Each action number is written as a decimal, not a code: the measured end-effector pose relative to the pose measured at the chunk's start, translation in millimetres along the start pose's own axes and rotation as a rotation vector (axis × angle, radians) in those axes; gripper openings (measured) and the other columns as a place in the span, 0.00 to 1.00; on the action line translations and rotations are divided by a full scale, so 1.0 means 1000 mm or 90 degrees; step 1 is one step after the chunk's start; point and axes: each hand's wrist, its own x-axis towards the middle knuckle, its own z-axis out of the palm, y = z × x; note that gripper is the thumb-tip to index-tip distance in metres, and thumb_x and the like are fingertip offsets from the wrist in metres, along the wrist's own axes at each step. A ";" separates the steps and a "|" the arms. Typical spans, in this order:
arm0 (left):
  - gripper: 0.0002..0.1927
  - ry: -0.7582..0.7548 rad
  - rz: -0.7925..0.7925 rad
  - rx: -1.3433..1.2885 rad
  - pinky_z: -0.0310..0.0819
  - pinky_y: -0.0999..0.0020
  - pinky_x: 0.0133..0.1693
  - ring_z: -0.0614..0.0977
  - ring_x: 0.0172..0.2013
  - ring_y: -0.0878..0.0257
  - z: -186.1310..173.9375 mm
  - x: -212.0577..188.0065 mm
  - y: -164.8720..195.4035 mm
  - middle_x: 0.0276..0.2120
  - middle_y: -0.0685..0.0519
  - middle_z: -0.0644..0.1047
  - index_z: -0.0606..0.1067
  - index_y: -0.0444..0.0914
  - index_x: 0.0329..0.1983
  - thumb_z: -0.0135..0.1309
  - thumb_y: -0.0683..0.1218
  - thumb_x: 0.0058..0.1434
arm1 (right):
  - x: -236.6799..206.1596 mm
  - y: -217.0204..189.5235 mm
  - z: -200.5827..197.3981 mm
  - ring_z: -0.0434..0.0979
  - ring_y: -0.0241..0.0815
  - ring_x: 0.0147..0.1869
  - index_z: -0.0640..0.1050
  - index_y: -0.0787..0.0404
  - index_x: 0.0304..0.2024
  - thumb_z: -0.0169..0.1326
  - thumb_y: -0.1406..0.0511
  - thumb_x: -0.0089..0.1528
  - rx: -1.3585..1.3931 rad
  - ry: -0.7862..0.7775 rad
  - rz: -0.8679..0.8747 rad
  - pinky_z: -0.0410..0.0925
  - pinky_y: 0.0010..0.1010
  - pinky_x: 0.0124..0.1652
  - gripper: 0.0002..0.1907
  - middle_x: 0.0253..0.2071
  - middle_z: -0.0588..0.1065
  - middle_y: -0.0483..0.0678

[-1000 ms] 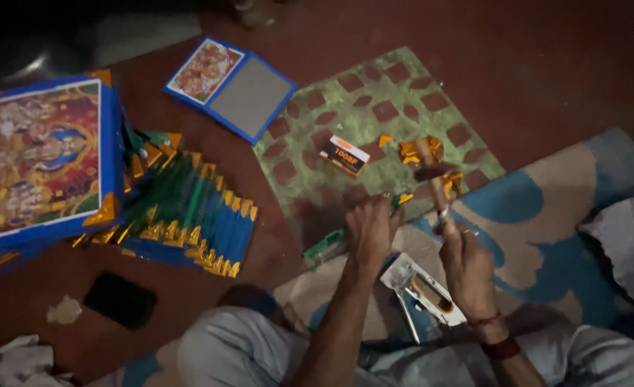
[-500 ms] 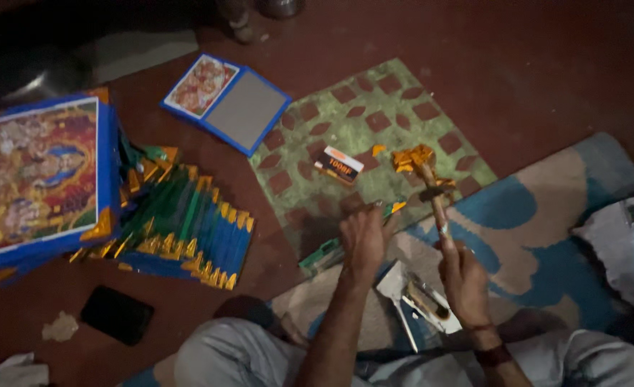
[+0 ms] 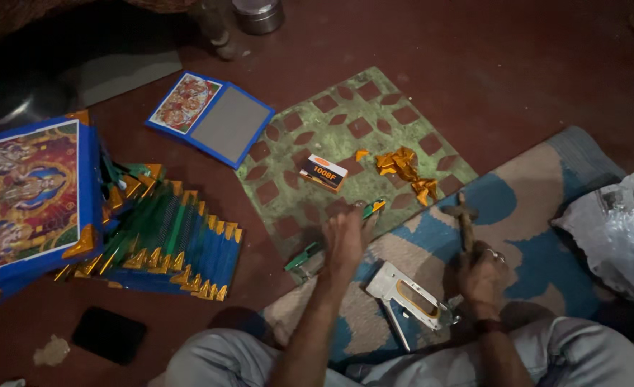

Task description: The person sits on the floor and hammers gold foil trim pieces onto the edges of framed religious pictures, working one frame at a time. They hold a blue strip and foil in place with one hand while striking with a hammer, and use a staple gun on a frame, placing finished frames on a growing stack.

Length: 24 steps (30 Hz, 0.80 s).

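Observation:
My left hand (image 3: pixel 347 236) presses down on a green frame strip (image 3: pixel 310 252) with a gold corner piece (image 3: pixel 374 206), lying across the edge of a green patterned board (image 3: pixel 317 136). My right hand (image 3: pixel 479 272) grips the wooden handle of a small hammer (image 3: pixel 463 215), whose head points up and sits a little right of the strip. A silver and yellow staple gun (image 3: pixel 410 295) lies on the mat between my two arms. A small orange and white box (image 3: pixel 324 173) and a pile of gold foil corners (image 3: pixel 404 169) rest on the green board.
A stack of blue and green frames with gold corners (image 3: pixel 166 244) lies at left beside a large framed picture (image 3: pixel 26 197). A smaller framed picture (image 3: pixel 213 118) lies face up behind. A black phone (image 3: pixel 109 334) is on the floor, a crumpled plastic bag (image 3: pixel 618 229) at right.
My right hand with the hammer has swung right and away from the strip. My left hand stays on the strip. The camera has tilted, so everything sits lower in view.

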 end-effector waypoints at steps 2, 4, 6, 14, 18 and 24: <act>0.24 -0.031 0.027 -0.016 0.72 0.40 0.38 0.82 0.37 0.38 -0.009 -0.002 -0.004 0.34 0.40 0.82 0.76 0.41 0.56 0.62 0.50 0.57 | -0.003 -0.002 0.002 0.75 0.66 0.51 0.78 0.66 0.51 0.57 0.65 0.61 0.018 -0.011 -0.020 0.66 0.53 0.53 0.17 0.43 0.78 0.64; 0.26 0.017 0.100 -0.036 0.74 0.44 0.39 0.84 0.40 0.40 -0.023 -0.011 -0.013 0.39 0.41 0.82 0.75 0.41 0.57 0.60 0.51 0.54 | -0.006 -0.005 0.004 0.74 0.67 0.51 0.78 0.67 0.50 0.58 0.66 0.60 0.084 -0.028 -0.025 0.65 0.53 0.53 0.17 0.43 0.77 0.64; 0.27 -0.016 0.089 -0.008 0.75 0.46 0.40 0.84 0.41 0.42 -0.042 -0.020 -0.026 0.41 0.41 0.82 0.74 0.41 0.57 0.59 0.53 0.54 | -0.009 -0.009 0.008 0.74 0.65 0.51 0.77 0.66 0.50 0.57 0.65 0.61 0.145 -0.018 -0.054 0.66 0.50 0.52 0.16 0.45 0.76 0.63; 0.25 -0.146 -0.125 -0.042 0.74 0.45 0.46 0.81 0.47 0.37 -0.113 -0.076 -0.073 0.43 0.36 0.81 0.76 0.39 0.56 0.61 0.52 0.57 | -0.006 -0.033 0.020 0.77 0.59 0.46 0.80 0.62 0.42 0.58 0.63 0.63 0.221 -0.123 -0.101 0.70 0.46 0.47 0.09 0.40 0.79 0.59; 0.22 -0.091 -0.156 -0.084 0.75 0.47 0.47 0.80 0.48 0.37 -0.105 -0.082 -0.071 0.43 0.35 0.80 0.76 0.37 0.56 0.61 0.47 0.58 | 0.015 -0.045 0.030 0.76 0.62 0.45 0.79 0.64 0.43 0.58 0.61 0.65 0.178 -0.114 -0.113 0.69 0.49 0.45 0.12 0.39 0.77 0.62; 0.19 -0.010 -0.107 -0.078 0.76 0.47 0.44 0.82 0.46 0.36 -0.092 -0.072 -0.052 0.42 0.35 0.81 0.78 0.35 0.49 0.62 0.44 0.55 | 0.060 -0.061 0.048 0.77 0.63 0.43 0.79 0.65 0.40 0.60 0.57 0.62 0.107 -0.101 -0.104 0.69 0.50 0.44 0.16 0.37 0.77 0.63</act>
